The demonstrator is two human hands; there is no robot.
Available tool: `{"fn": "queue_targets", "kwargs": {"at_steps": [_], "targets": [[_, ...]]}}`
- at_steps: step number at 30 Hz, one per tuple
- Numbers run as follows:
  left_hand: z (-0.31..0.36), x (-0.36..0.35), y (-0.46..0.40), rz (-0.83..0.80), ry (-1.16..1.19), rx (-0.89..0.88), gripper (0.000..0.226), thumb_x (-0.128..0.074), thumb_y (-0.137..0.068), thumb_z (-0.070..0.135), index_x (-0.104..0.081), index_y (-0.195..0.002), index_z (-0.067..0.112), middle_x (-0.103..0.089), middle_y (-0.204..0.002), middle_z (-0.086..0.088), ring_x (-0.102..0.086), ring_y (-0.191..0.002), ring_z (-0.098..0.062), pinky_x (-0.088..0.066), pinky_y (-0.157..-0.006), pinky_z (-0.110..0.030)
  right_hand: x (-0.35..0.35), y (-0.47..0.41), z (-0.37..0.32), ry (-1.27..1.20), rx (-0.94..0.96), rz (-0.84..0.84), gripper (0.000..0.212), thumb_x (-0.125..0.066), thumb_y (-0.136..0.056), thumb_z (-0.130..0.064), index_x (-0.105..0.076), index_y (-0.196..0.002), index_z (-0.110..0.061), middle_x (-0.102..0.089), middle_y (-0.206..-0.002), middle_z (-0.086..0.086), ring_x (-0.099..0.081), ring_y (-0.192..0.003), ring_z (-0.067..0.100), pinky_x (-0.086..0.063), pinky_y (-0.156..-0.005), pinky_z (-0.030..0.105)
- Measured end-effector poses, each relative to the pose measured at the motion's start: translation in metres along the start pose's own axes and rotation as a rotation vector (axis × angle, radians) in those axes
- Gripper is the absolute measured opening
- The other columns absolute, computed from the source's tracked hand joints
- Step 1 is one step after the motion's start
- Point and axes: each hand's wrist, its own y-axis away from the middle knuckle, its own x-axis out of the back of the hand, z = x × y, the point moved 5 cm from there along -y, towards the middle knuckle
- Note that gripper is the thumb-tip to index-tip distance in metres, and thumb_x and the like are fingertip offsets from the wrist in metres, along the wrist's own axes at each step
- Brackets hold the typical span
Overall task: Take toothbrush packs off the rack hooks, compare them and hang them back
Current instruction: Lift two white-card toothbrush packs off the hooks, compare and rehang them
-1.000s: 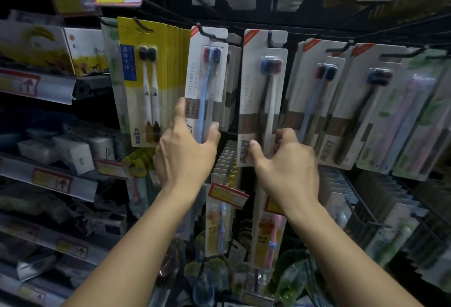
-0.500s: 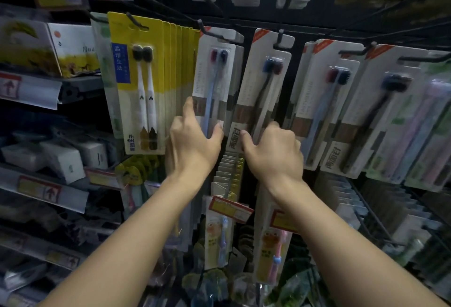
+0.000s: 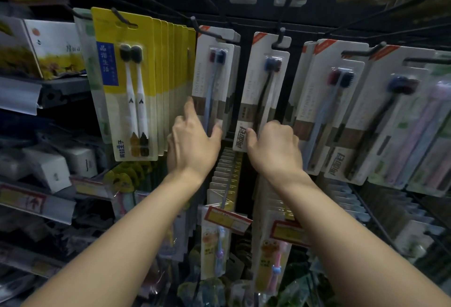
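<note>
On rack hooks (image 3: 207,32), hands (left (image 3: 192,141), right (image 3: 274,144)) seemingly gripping flat card packs (image 3: 262,87).

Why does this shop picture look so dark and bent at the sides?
Head view: dim light leaves the rack's upper back black; the wide lens bows the grey shelf rail; the yellow two-brush card pack reads sharp, the pastel packs at far right smear.

Our left hand (image 3: 195,141) gripping lower edge of white pack (image 3: 214,82) w/ blue brush, our right hand (image 3: 273,145) pinching bottom of next pack (image 3: 264,87) w/ dark brush, both packs hanging on hooks (image 3: 280,36), yellow packs (image 3: 136,82) at left.
</note>
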Motion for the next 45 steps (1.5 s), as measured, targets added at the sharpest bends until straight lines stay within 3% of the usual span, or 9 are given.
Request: {"fn": "queue_targets", "kwargs": {"at_steps": [8,13,22,26,29,40,45], "targets": [[0.003,-0.008,-0.007,-0.045,-0.031,0.019,0.081,-0.067,-0.099,0.045,-0.025,-0.162,0.014,-0.065,-0.132,-0.019,-0.066,-0.119,-0.039,-0.057,-0.089,-0.048,-0.009,-0.016,0.003,0.038,-0.041,-0.063,0.047,-0.053,-0.107,-0.04,-0.056,-0.131,0.001,-0.062,-0.116,0.016,-0.062,-0.114,0.038,-0.058,-0.086,0.05],[0.004,-0.013,-0.012,-0.075,-0.035,0.045,0.083,-0.068,-0.099,0.043,-0.023,-0.163,0.014,-0.064,-0.134,-0.02,-0.066,-0.121,-0.038,-0.057,-0.091,-0.046,-0.021,-0.028,0.006,0.027,-0.067,-0.069,0.066,-0.055,-0.104,-0.041,-0.044,-0.147,0.008,-0.063,-0.125,0.019,-0.063,-0.116,0.038,-0.059,-0.088,0.052],[0.004,-0.015,-0.01,-0.075,-0.035,0.045,0.084,-0.069,-0.098,0.045,-0.024,-0.163,0.015,-0.065,-0.131,-0.019,-0.068,-0.118,-0.036,-0.058,-0.088,-0.044,-0.022,-0.028,0.011,-0.03,-0.085,-0.034,0.068,-0.058,-0.101,-0.047,-0.048,-0.145,0.005,-0.067,-0.119,0.015,-0.068,-0.108,0.035,-0.062,-0.083,0.05],[0.004,-0.015,-0.007,-0.065,-0.033,0.036,0.087,-0.071,-0.097,0.044,-0.023,-0.163,0.013,-0.062,-0.139,-0.019,-0.064,-0.125,-0.037,-0.057,-0.094,-0.045,-0.012,-0.019,0.01,-0.063,-0.089,-0.06,0.079,-0.058,-0.105,-0.038,-0.022,-0.16,0.006,-0.062,-0.134,0.022,-0.061,-0.124,0.04,-0.057,-0.095,0.049],[0.003,-0.013,-0.006,-0.067,-0.029,0.043,0.09,-0.074,-0.096,0.042,-0.022,-0.163,0.013,-0.058,-0.144,-0.02,-0.06,-0.131,-0.038,-0.054,-0.1,-0.049,-0.004,-0.011,0.009,-0.075,-0.091,-0.075,0.085,-0.058,-0.106,-0.033,-0.007,-0.162,0.006,-0.062,-0.137,0.022,-0.06,-0.127,0.038,-0.055,-0.095,0.047],[0.013,0.009,0.003,-0.031,-0.003,-0.01,0.086,-0.075,-0.094,0.034,-0.026,-0.161,0.009,-0.064,-0.132,-0.022,-0.064,-0.12,-0.04,-0.055,-0.1,-0.051,0.009,0.007,0.003,-0.101,-0.065,-0.107,0.089,-0.057,-0.106,-0.028,0.003,-0.163,0.004,-0.062,-0.137,0.021,-0.06,-0.127,0.037,-0.053,-0.097,0.047],[0.024,0.024,0.014,-0.039,0.003,-0.005,0.086,-0.073,-0.095,0.036,-0.025,-0.162,0.013,-0.059,-0.14,-0.021,-0.061,-0.126,-0.039,-0.055,-0.096,-0.048,0.014,0.018,-0.001,-0.086,-0.057,-0.121,0.087,-0.056,-0.106,-0.031,0.001,-0.164,0.0,-0.058,-0.142,0.022,-0.053,-0.135,0.038,-0.051,-0.1,0.048]]}}
